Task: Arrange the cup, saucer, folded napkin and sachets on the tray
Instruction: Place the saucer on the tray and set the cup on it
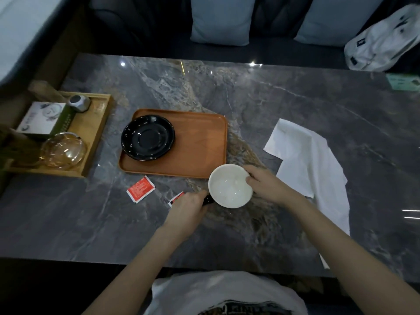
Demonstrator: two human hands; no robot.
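Round white ceramic cup (230, 185) upright, mouth up, dark handle pointing toward left hand (186, 209), which grips that handle. Right hand (268, 188) pinching cup rim on opposite side. Cup between both hands, just beside orange rectangular tray (200, 144) near edge. Glossy black round saucer (148, 137) on tray, beyond left hand. Red sachet (141, 189) left of left hand, on grey marble worktop (295, 98). Unfolded white napkin (311, 162) just right of right hand.
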